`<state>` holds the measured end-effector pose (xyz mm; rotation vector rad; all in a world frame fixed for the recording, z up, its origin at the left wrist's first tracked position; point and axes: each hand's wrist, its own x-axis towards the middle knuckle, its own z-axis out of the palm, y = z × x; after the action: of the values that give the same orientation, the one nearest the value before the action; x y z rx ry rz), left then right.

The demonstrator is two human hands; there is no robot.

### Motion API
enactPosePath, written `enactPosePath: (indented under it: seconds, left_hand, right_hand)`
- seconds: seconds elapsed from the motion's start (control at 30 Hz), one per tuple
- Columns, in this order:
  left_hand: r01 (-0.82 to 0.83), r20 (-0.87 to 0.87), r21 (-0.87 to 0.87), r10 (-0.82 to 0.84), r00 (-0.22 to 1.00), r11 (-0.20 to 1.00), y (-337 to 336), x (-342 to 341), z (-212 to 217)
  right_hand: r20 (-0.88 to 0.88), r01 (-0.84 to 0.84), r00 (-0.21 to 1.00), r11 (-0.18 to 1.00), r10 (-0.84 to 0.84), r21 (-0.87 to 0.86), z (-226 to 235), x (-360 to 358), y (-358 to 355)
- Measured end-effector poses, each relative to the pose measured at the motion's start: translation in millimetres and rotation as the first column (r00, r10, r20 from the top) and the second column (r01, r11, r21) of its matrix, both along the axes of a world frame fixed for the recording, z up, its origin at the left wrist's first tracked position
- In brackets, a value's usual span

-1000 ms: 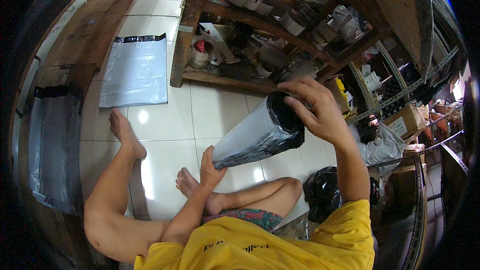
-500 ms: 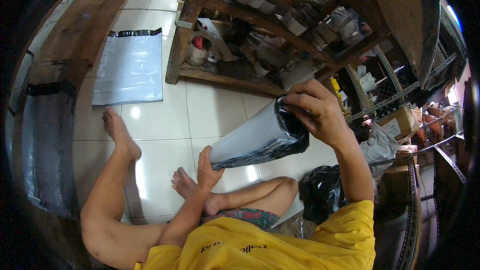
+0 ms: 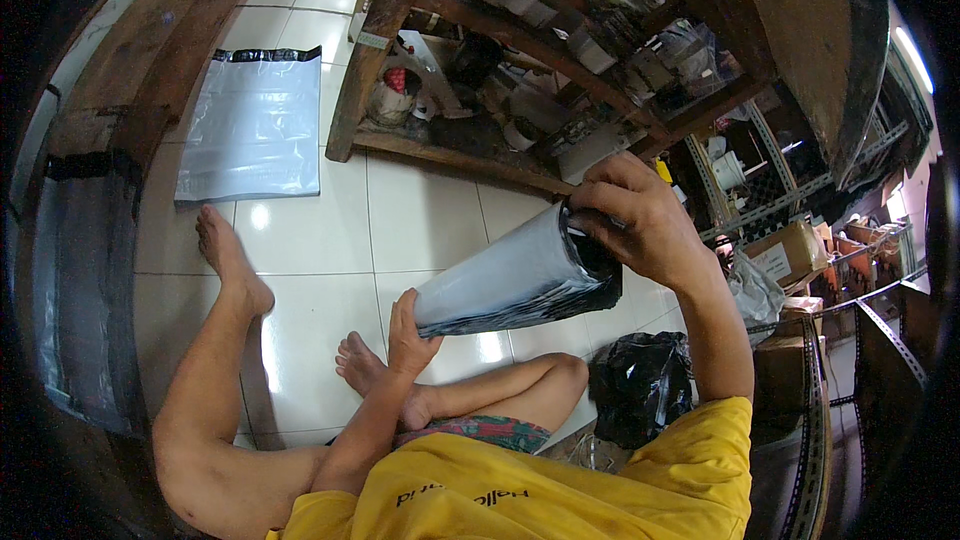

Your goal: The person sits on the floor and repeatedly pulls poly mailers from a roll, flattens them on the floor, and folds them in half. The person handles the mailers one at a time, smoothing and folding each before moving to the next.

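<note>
Between my hands is a thick stack of grey plastic mailer bags [image 3: 500,265], curved over, with black edges fanned along its lower side. My left hand [image 3: 410,338] grips the near left end, its thumb side against the bags. At the far right end my right hand [image 3: 640,215] pinches the black edge; its fingertips are partly hidden inside the fold. The stack hangs above the tiled floor, in front of my bent legs. Another pile of the same grey mailer bags [image 3: 255,125] lies flat on the floor beyond my left foot, its black strip at the far side.
A wooden shelf unit [image 3: 450,155] full of clutter stands ahead. At left, a wooden board [image 3: 150,50] and more dark-edged bags [image 3: 85,280] lie along the side. A black plastic bag [image 3: 640,385] sits by my knee. Metal racks and a cardboard box [image 3: 785,255] are at right.
My view has shifted slightly. Both hands keep their hold on the curved stack, which looks opened a little flatter at its right end.
</note>
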<state>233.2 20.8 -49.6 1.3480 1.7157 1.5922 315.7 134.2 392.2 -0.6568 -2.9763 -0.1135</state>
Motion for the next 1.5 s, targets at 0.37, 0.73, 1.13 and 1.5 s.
enactPosePath:
  seconds: [0.37,0.73,1.13,1.5]
  left_hand:
    - [-0.005,0.06,-0.01,0.005,0.998,1.0,2,5,3]
    - [-0.028,0.067,0.021,0.027,0.997,0.999,3,10,6]
    - [-0.073,0.015,0.037,0.073,0.997,0.997,6,22,-10]
    - [-0.146,-0.109,0.121,0.159,0.981,0.982,10,19,-7]
  right_hand:
    - [0.16,-0.004,0.987,0.972,-0.035,0.234,3,-2,-31]
    - [0.1,-0.006,0.995,0.985,-0.011,0.172,1,-8,-20]
    - [0.21,0.011,0.976,0.985,-0.048,0.175,4,-14,-20]
    - [0.388,0.207,0.911,0.969,-0.141,-0.133,15,-25,-22]
